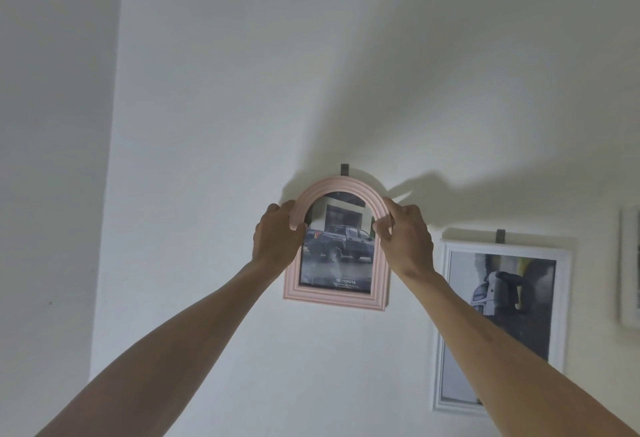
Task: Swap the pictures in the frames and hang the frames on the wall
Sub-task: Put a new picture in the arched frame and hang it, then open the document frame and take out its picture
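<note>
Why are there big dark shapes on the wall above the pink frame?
Head view: those are shadows of the arms and hands, cast up the wall behind the pink frame; light comes from low behind. The white frame looks slightly blurred, edges bent by the wide lens.

Plain white walls, shadowed corner

"TOYOTA" stands in white at the foot of the truck picture; smaller lines beneath are unreadable

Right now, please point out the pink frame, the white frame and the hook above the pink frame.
pink frame (pixel 335 294): head view, bottom rail.
white frame (pixel 560 301): head view, right rail.
hook (pixel 344 170): head view, its dark strip.
</note>
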`<state>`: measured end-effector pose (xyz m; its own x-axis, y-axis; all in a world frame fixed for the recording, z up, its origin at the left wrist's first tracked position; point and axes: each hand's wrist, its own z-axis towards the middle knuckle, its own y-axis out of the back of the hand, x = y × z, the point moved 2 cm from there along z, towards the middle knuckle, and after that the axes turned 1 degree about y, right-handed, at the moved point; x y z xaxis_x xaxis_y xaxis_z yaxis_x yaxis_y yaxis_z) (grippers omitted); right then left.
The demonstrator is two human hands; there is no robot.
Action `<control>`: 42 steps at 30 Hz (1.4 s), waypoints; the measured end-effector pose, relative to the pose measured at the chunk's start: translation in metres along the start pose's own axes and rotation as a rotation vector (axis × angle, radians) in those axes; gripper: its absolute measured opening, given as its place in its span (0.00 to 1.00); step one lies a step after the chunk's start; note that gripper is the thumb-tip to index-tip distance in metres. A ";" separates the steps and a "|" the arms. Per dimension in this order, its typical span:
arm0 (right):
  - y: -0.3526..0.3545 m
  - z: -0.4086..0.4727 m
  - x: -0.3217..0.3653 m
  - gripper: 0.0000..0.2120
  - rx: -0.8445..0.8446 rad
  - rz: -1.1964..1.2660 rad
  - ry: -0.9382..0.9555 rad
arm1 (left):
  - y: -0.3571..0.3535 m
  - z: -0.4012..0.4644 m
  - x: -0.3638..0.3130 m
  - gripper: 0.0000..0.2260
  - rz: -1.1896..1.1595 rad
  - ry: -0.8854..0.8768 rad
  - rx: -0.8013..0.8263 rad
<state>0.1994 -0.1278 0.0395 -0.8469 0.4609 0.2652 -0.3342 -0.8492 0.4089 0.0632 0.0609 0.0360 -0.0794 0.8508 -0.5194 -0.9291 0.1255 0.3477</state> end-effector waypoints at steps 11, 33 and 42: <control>0.003 -0.001 0.002 0.21 0.004 0.085 0.007 | 0.002 0.000 0.005 0.19 -0.021 0.013 -0.003; 0.094 -0.014 -0.053 0.26 -0.184 -0.068 0.008 | -0.031 -0.046 -0.081 0.26 0.060 -0.474 -0.261; 0.176 -0.058 -0.158 0.29 -0.176 -0.067 -0.228 | -0.116 -0.106 -0.140 0.26 -0.130 -0.285 0.127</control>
<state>0.2503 -0.3646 0.0191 -0.7122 0.5467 0.4404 -0.4701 -0.8373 0.2793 0.1444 -0.1267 -0.0142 0.1573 0.9299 -0.3325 -0.8713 0.2891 0.3965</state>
